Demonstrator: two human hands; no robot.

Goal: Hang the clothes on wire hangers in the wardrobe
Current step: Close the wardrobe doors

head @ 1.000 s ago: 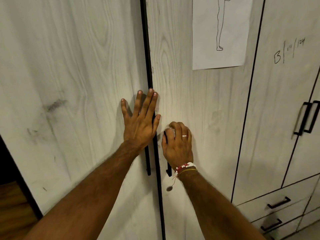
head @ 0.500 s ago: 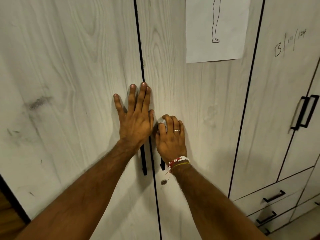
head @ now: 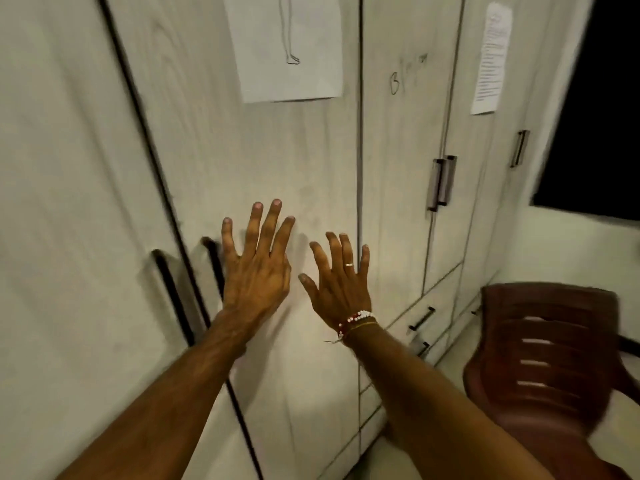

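The pale wood-grain wardrobe (head: 86,168) fills the view with both its doors shut; a dark seam runs between them and two black bar handles (head: 171,292) sit left of my hands. My left hand (head: 258,271) is spread, fingers apart, in front of the right door panel (head: 304,161). My right hand (head: 337,282), with a ring and a beaded wrist band, is also spread just beside it, holding nothing. Whether the palms touch the door I cannot tell. No clothes or wire hangers are in view.
A paper sheet with a line drawing (head: 287,46) is stuck on the right door. Further wardrobe doors with handles (head: 441,183) and drawers (head: 420,318) stand to the right. A dark red plastic chair (head: 550,358) stands at the lower right, below a dark window (head: 599,116).
My right hand has let go of the door handle and opened flat. Both hands have shifted right of the handles, and the view has swung right, bringing the chair into sight.
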